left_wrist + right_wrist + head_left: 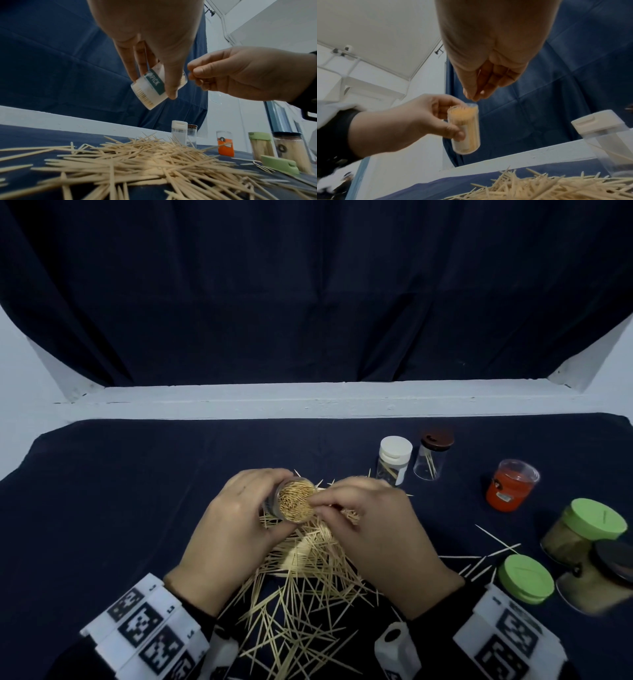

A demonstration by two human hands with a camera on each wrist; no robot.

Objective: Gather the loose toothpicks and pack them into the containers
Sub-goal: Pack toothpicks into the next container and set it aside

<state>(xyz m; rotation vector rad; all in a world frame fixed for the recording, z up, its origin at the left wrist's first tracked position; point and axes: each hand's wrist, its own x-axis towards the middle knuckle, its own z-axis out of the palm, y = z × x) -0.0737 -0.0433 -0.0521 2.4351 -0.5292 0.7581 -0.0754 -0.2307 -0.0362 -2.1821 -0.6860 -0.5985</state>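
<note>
The desk [120, 491] is covered in dark blue cloth. A heap of loose toothpicks [301, 583] lies at its near middle, with a few strays [493, 542] to the right. Standing on it at right: a white-capped container [394, 460], a brown-capped one [433, 455], an orange one [510, 489], a green-lidded jar [582, 530], a dark-lidded jar [603, 577], and a loose green lid [525, 578]

head: high, looking down | wrists: low, looking up, close | shared: toothpick pile [301, 570]

Pale tan toothpicks [301, 570] on navy cloth [120, 491]; right of them: orange-red jar [508, 491], green lids [525, 578], b/w wrist markers [144, 621].
</note>
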